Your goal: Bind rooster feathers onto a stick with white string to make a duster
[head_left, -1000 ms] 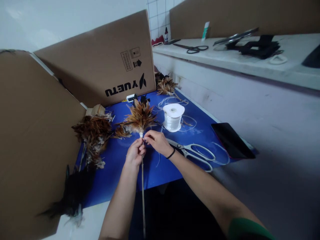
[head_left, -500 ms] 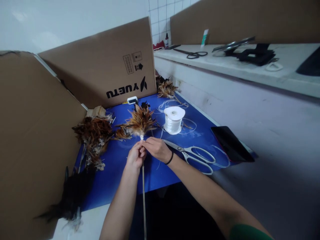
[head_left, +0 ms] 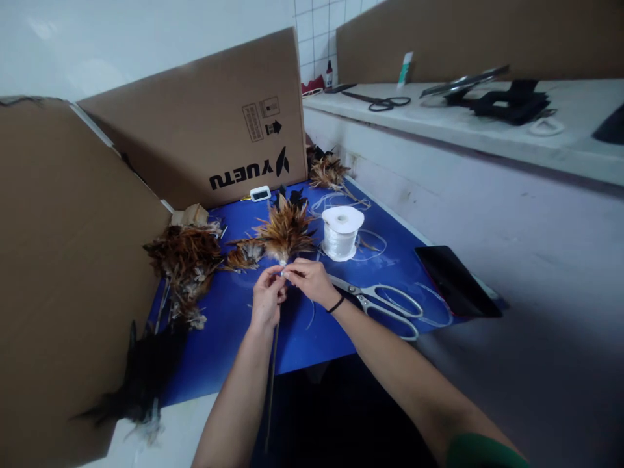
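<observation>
A feather duster (head_left: 286,231) with brown and black feathers points away from me, its feather base bound in white. My left hand (head_left: 268,296) is closed around the thin stick (head_left: 273,364) just below that white binding. Fingertips of my right hand (head_left: 312,281) pinch at the same neck, touching my left fingers; a small white bit shows between them, too small to make out. Right of the feathers stands a spool of clear white ribbon (head_left: 340,242). Large metal scissors (head_left: 377,302) lie beside my right wrist, their blade tips hidden behind the hand.
Loose brown feathers (head_left: 188,253) and black feathers (head_left: 151,364) lie at the left, with a small feather bunch (head_left: 244,253) nearer. A black tablet or phone (head_left: 453,279) rests at the right edge. Cardboard panels (head_left: 205,117) wall the blue table (head_left: 312,348); a shelf (head_left: 429,117) holds black scissors (head_left: 377,103).
The feather duster has tilted, its stick's lower end swinging left and its head shifting slightly right. Both hands stay at the neck, with the fingers moved a little. The camera view has shifted slightly.
</observation>
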Tool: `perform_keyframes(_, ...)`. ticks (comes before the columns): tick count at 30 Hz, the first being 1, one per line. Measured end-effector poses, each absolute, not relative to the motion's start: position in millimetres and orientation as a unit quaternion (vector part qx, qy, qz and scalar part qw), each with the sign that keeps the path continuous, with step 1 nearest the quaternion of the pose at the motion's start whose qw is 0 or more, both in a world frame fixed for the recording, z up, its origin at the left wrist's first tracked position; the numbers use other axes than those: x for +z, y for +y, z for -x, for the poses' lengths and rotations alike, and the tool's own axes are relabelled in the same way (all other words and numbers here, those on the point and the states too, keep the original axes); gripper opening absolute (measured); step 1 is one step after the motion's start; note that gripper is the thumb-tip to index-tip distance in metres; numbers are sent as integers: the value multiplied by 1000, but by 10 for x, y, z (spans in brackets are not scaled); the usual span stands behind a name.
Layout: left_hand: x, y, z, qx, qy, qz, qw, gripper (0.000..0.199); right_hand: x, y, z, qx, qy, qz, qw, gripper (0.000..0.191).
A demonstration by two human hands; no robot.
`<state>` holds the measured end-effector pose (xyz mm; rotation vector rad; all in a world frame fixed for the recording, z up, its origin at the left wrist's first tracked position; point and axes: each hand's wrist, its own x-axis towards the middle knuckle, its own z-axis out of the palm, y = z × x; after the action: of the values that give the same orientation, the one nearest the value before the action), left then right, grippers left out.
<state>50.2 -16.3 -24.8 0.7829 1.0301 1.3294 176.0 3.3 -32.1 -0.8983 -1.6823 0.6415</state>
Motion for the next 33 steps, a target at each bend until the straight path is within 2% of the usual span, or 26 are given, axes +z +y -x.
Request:
perform_keyframes(7, -324, -153, -510, 582, 506, -403, 492, 27, -337, 28, -1749, 232, -729, 362, 533, 18)
perform_keyframes(20, -431, -121, -430, 560, 541, -443, 445, 30, -402, 69, -1765, 291, -717, 354, 526, 14)
perform_keyframes(26, -445, -111, -367, 540, 534, -486, 432, 28, -515, 115, -1741, 386, -675, 355, 519, 15)
perform_keyframes(33, -523, -110, -284, 455, 554, -583, 384, 21, -618, 163, -1684, 507, -590, 359, 516, 15)
